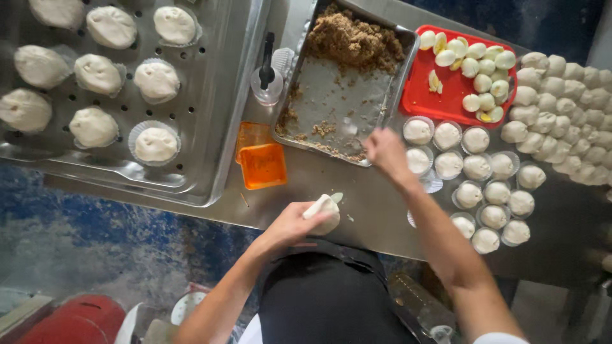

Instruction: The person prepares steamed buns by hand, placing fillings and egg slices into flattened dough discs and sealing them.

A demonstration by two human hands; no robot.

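My left hand (290,223) cups a flat dough piece (323,211), fingers curled under it. My right hand (384,150) is closed at the filling tray (331,102) edge; contents can't tell.

Bare steel counter (357,191) lies open between the left hand (290,224) and right hand (386,150). At 12 o'clock the filling tray (319,108) blocks passage; at 10 o'clock, an orange container (262,165); at 3 o'clock, paper-cupped buns (475,169) crowd closely; at 9 o'clock, the perforated steamer tray (210,127) stands.
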